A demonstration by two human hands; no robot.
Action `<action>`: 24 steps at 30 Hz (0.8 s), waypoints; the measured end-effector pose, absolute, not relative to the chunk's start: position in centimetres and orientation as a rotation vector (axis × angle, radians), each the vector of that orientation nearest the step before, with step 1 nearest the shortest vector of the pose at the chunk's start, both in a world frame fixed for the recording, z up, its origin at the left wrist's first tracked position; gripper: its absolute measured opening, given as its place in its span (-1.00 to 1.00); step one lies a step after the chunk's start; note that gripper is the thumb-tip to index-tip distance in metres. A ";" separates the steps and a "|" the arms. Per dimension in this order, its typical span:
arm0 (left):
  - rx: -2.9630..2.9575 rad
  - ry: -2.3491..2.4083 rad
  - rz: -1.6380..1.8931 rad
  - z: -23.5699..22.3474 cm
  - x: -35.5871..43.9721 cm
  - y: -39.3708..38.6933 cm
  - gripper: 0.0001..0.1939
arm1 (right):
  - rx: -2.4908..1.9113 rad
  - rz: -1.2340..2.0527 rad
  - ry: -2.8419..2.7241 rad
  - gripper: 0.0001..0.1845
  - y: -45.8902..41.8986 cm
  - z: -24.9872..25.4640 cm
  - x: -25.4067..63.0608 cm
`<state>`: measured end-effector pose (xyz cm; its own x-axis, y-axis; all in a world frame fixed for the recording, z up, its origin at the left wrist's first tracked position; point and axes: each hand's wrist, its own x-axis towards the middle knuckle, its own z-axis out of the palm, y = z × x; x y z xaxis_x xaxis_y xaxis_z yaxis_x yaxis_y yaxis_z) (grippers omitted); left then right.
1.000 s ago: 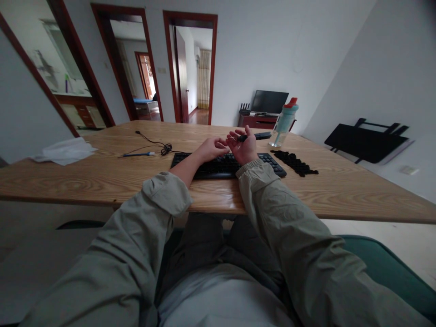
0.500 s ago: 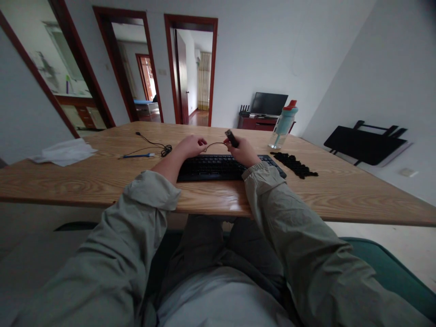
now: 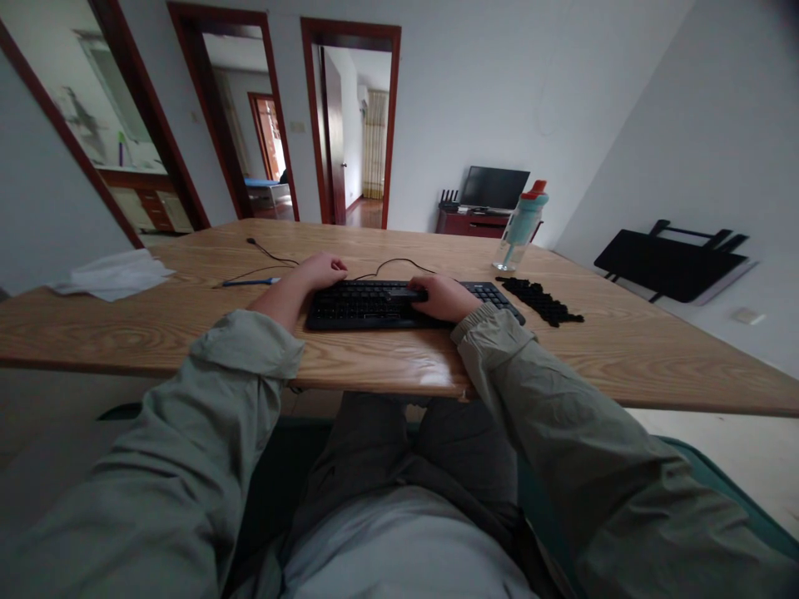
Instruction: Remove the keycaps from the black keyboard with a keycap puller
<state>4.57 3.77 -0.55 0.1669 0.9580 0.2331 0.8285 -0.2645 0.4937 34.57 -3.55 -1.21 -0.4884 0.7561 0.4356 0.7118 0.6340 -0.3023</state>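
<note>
My right hand [image 3: 444, 297] is closed around a small black bar-shaped object [image 3: 404, 295], held low and level over the middle of the black keyboard [image 3: 355, 320]. Its exact kind is hard to make out. At the keyboard's back left corner, my left hand [image 3: 321, 270] rests with fingers curled against the edge. A thin dark cable [image 3: 399, 260] arcs behind the keyboard between the two hands. To the left, a slim blue tool with a pale end [image 3: 243, 282] lies partly hidden by my left forearm.
Small black pieces [image 3: 540, 301] lie in a slanted cluster right of the keyboard. Behind them stands a clear and teal bottle [image 3: 519, 229] with a red lid. White cloth or tissue [image 3: 116, 274] lies at the left of the wooden table [image 3: 387, 362].
My right hand has lowered the black object from upright to level over the keyboard. My left hand has moved left to the keyboard's corner, and the keyboard's left end has shifted left.
</note>
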 end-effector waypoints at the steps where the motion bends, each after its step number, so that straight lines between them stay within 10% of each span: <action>1: 2.191 1.722 0.745 -0.6 4.6 3.8 -0.80 | -1.128 0.095 -2.342 -0.78 -4.1 -1.0 34.4; 24: 2.281 1.666 0.619 -0.9 5.3 4.1 -0.63 | -1.933 0.123 -1.894 -0.81 -12.0 -2.4 61.6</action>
<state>5.25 4.06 -0.91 0.2564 0.9477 0.1900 0.8419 -0.3156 0.4378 61.62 -11.97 -2.41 0.0633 0.9708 0.2312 0.9329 0.0247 -0.3592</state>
